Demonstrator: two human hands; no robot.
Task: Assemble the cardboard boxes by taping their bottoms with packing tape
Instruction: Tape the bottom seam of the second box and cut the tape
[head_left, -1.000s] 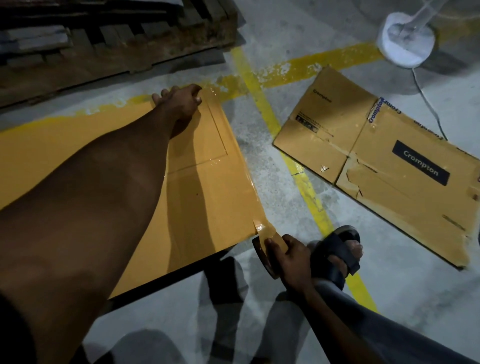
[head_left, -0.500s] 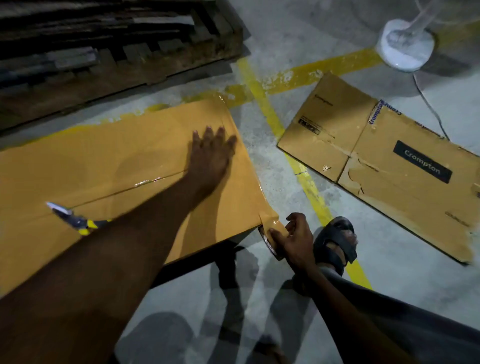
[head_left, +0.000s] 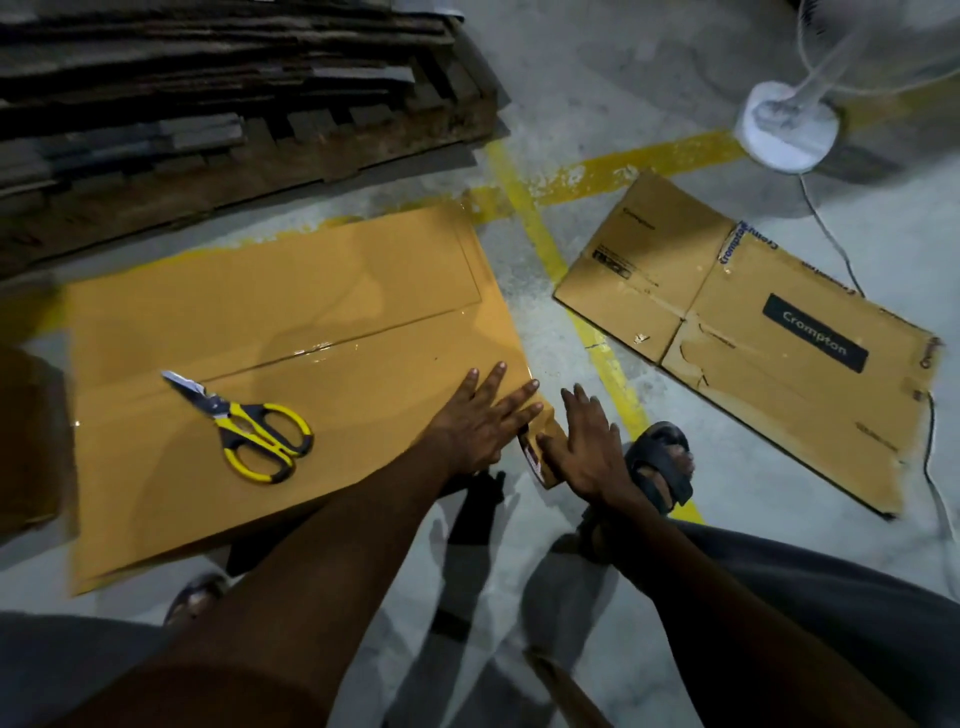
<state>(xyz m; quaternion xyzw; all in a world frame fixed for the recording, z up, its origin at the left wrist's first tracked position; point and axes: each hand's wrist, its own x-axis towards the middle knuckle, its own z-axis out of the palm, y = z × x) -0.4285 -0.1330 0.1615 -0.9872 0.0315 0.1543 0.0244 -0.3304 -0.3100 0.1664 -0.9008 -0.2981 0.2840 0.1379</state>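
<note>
Here the left hand is spread flat on the box's near right corner; the tape roll is pressed there by the right hand, fingers spread.

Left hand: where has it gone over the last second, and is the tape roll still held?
The left hand slid from the box's far corner back to its near right corner, flat beside the right hand. The right hand opened, fingers now spread over the tape roll. Box and flattened carton stayed put.

Head camera looks steeply down (close) at floor.
</note>
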